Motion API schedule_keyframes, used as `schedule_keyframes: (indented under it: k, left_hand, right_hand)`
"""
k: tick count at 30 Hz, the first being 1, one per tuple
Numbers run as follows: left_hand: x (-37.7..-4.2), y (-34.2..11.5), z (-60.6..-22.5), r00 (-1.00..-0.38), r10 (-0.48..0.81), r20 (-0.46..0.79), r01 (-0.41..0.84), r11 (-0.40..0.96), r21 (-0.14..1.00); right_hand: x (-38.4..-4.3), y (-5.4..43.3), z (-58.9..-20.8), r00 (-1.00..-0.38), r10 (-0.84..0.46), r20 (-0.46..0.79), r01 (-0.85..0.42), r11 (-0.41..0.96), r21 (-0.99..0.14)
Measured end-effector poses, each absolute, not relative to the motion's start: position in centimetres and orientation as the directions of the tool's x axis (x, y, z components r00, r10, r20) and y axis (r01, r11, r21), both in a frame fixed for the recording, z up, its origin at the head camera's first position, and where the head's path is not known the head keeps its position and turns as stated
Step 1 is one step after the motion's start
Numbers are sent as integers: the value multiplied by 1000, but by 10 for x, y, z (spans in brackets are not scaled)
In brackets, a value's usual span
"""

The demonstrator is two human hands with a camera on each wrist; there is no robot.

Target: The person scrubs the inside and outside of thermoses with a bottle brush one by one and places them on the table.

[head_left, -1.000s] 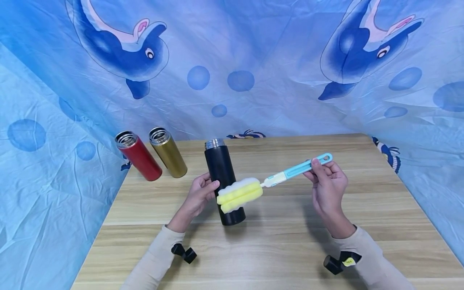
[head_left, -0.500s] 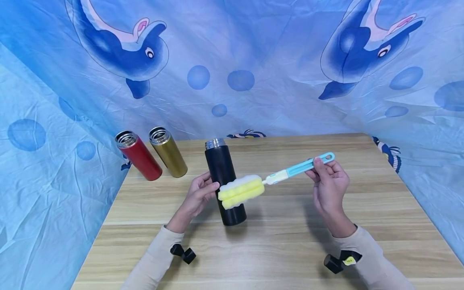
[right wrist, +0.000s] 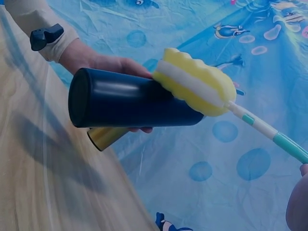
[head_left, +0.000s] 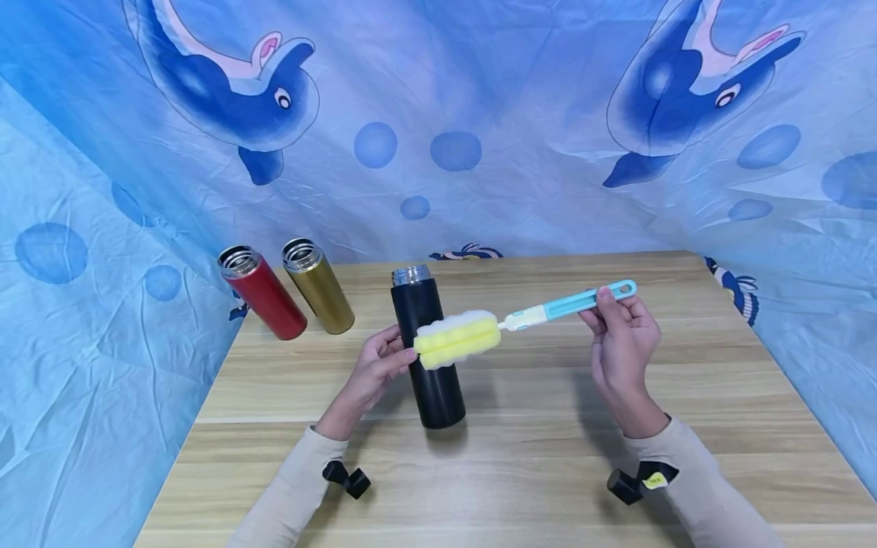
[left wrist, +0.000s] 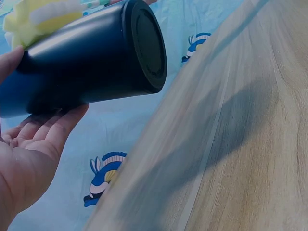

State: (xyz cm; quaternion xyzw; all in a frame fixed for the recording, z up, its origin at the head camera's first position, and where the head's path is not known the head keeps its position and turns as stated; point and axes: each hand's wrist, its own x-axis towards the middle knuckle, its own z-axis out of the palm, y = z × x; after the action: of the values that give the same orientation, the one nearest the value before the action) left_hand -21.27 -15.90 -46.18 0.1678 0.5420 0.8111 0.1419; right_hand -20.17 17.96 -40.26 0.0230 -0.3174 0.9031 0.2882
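Observation:
My left hand (head_left: 373, 373) grips a black steel bottle (head_left: 438, 399) around its middle, thumb in front, fingers behind. The bottle is lidless, its bare metal neck leaning up and away, and in the left wrist view its base (left wrist: 149, 45) hangs above the table. In my right hand (head_left: 625, 342) is a bottle brush, pinched near the looped end of its turquoise handle (head_left: 572, 304). The brush's yellow and white sponge head (head_left: 457, 341) lies across the bottle's side, outside it, close to my left thumb. Whether sponge and bottle touch I cannot tell.
A red bottle (head_left: 270, 301) and a gold bottle (head_left: 322, 293), both lidless, stand at the table's back left. The wooden table (head_left: 534, 464) ends at a blue dolphin-print cloth (head_left: 521, 190) hung behind and at the sides.
The brush's sponge head has moved up along the bottle, its handle now closer to level. The bottle has shifted very slightly; both hands keep their hold.

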Motion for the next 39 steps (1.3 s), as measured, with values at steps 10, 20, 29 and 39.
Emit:
schedule_keyframes:
  k: [10,20,29,39]
  left_hand:
    - [-212,-160,-463,-888,450,96,-58,-316,947]
    - [-211,-159,-464,-886,456,81,-56,-278,959]
    - [-211,-158,-466,-865,490,105,-50,-292,955]
    - [-210,-159,-466,-852,511,111,-55,-299,953]
  right_hand:
    - [-209,176,-399,-826,518,223,-547,-639,-541]
    - [-215,174,-397,-814,540,213,-559,-631,-538]
    - [-223,171,-395,-807,564,171,-555,-628,-545]
    - [-229,170,-389,-796,578,178,-571,-622,-536]
